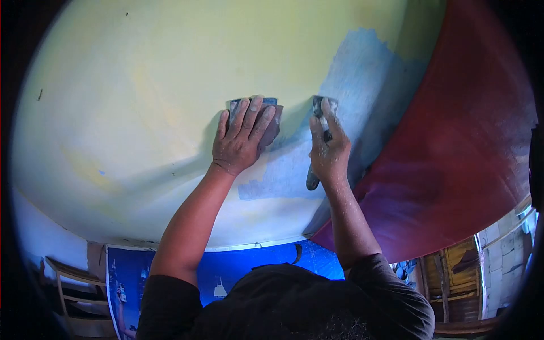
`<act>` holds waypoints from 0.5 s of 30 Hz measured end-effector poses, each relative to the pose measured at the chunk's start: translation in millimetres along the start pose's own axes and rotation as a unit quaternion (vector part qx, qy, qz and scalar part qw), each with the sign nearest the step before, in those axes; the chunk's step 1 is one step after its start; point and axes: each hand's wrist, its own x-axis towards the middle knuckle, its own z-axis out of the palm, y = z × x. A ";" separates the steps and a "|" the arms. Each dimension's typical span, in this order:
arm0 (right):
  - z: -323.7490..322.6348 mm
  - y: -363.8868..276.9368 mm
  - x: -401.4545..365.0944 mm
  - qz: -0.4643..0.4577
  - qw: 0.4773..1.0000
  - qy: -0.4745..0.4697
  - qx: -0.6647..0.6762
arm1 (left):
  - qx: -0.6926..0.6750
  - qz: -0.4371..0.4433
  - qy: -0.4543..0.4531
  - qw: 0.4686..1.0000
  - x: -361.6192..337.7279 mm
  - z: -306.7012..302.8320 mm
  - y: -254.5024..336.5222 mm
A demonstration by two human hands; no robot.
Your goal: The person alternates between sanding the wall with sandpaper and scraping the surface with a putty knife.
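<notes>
My left hand (pixel 241 136) lies with its fingers stretched over a piece of brown sandpaper (pixel 275 127), pressing it against the pale yellow wall (pixel 187 68). A dark blue edge, perhaps a backing block, shows above the fingertips. In my right hand (pixel 330 150) is a putty knife (pixel 312 178), its dark handle pointing down and its smeared blade up by the wall. Two fingers extend along the blade. White dust covers both hands and the right forearm. Behind the right hand spreads a whitish-blue patch (pixel 360 68) on the wall.
A dark red surface (pixel 453 147) borders the wall on the right. Below hang a blue poster (pixel 209 277) and, at the lower left, a wooden shelf (pixel 85 297). Wooden panelling (pixel 453 272) and pale blocks (pixel 504 255) stand at the lower right.
</notes>
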 end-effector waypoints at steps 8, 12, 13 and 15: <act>-6.5 -6.4 -3.0 0.057 0.997 -0.027 0.033 | -0.001 0.003 -0.003 1.000 -0.4 -0.8 -0.2; -7.2 -9.1 -2.5 0.065 0.997 -0.031 0.037 | -0.009 0.009 0.002 1.000 -1.3 1.4 -0.4; -8.1 -10.6 -1.4 0.067 0.996 -0.033 0.038 | -0.001 0.012 0.001 1.000 -0.9 2.0 -0.8; -9.0 -11.5 -0.9 0.073 0.996 -0.034 0.044 | 0.011 0.018 -0.005 1.000 -1.8 0.7 -1.6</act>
